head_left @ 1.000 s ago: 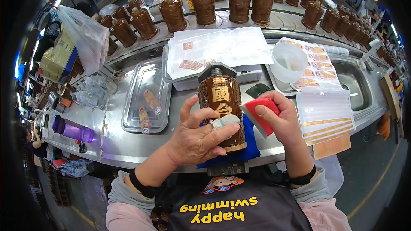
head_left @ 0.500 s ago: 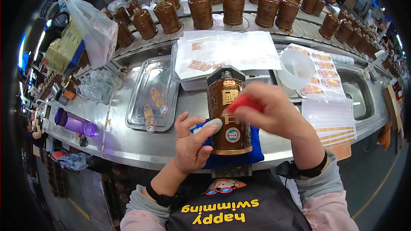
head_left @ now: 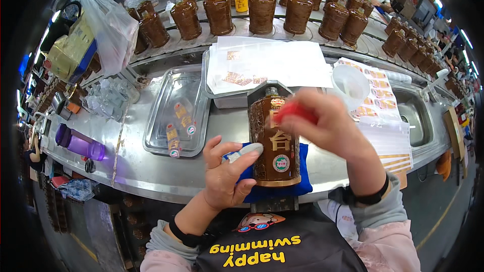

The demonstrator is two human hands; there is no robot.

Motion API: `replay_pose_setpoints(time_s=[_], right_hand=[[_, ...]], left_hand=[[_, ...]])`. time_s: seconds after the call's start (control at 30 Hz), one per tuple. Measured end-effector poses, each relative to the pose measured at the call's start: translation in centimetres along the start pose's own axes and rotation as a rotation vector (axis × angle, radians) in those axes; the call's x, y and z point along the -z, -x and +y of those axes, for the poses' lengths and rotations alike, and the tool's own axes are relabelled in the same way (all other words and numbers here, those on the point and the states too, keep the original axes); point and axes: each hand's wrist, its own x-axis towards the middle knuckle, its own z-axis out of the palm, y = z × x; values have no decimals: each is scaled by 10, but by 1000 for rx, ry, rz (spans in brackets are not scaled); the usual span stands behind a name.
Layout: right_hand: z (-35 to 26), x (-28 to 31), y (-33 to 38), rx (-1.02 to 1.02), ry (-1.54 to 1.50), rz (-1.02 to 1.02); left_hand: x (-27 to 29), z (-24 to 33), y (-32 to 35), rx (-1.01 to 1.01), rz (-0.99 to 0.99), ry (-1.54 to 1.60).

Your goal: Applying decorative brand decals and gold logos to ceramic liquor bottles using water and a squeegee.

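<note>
A brown bottle [head_left: 259, 156] with gold characters and a round green-and-white sticker lies tilted in a dark holder [head_left: 255, 92], over a blue cloth [head_left: 304, 174]. My right hand [head_left: 327, 128] is closed around a small red object [head_left: 297, 114], held over the bottle's upper character; its exact kind is hidden by the fingers. To the bottle's left is my left hand [head_left: 224, 179], fingers apart. Its index finger wears a pale grey cover [head_left: 252, 150] and its tip is against the bottle's side. A white-and-blue patch [head_left: 233, 156] shows between the fingers.
A metal tray [head_left: 151, 138] with clear label pieces stands left, near a purple water bottle [head_left: 83, 143]. Behind lie white sheets [head_left: 282, 60] and a translucent bowl [head_left: 351, 83]. A sink [head_left: 418, 121] is at right. Brown bottles [head_left: 262, 12] line the conveyor [head_left: 242, 29].
My right hand and the red object have moved up the bottle, uncovering the lower gold character. The conveyor's bottles have shifted left, and a small yellow bottle now shows among them.
</note>
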Motion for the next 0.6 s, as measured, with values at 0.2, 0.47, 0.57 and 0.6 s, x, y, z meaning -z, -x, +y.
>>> replay_pose_setpoints(time_s=[0.2,0.47,0.57,0.6], right_hand=[[30,-13,12,-68,75,377],[46,-4,-20,-407,-238,247],[40,-20,-10,-495,-750,168],[45,-27,-4,-497,-731,167]], left_hand=[[-8,-13,-12,-48,-67,-22],[0,-16,-25,-94,-91,-61],[-5,-17,-57,-110,-127,-82],[-9,-19,-63,-99,-159,-76]])
